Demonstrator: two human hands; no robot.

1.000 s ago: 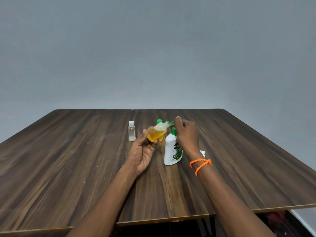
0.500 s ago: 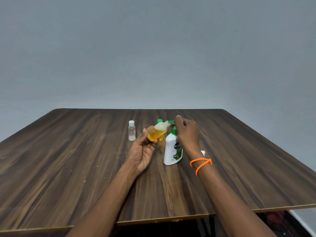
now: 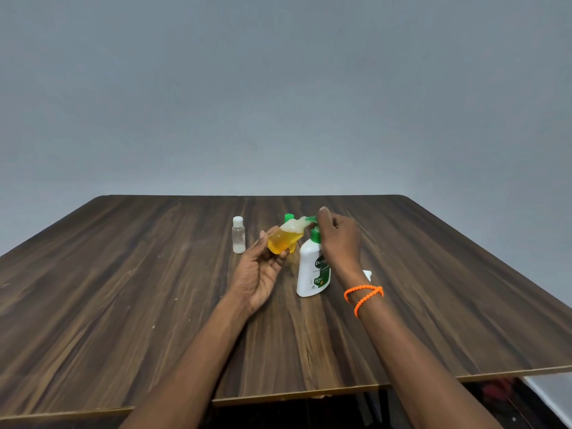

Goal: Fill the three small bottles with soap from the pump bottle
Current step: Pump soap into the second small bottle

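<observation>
The small bottle [image 3: 283, 238], about half full of yellow soap, lies tilted in the left hand [image 3: 259, 270], fingers curled round its base, mouth up at the green spout of the pump bottle [image 3: 312, 267]. The right hand [image 3: 339, 243] has fingers curled over the pump head. The pump bottle stands mid-desk [image 3: 123, 305]. Behind the tilted one, a green-capped bottle [image 3: 289, 217] peeks out; left of it stands a clear white-capped bottle [image 3: 238, 235], toward the far edge. An orange bracelet [image 3: 363, 297] circles the right wrist.
</observation>
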